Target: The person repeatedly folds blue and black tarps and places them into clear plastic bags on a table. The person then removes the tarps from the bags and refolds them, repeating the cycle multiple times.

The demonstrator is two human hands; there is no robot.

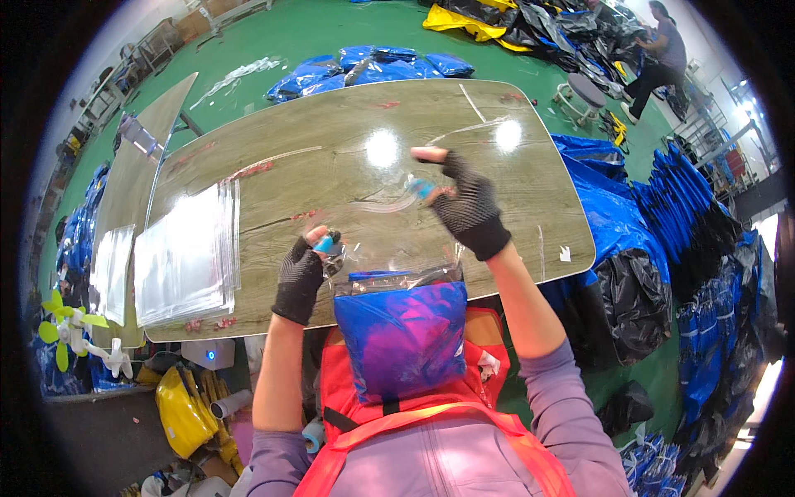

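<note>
A blue package (406, 344) in clear film (447, 274) is resting at the near edge of the table (281, 195). The left hand (301, 277) is hovering beside its upper left corner; I cannot tell whether that grip is closing on film. The right hand (470, 205) is hanging open, thumb and forefinger standing apart. Clear sleeves (186, 261) are lying leftward.

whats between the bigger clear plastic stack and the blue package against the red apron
In the head view, the gloved left hand, with a strip of brown tabletop between it and the clear plastic stack.
</note>
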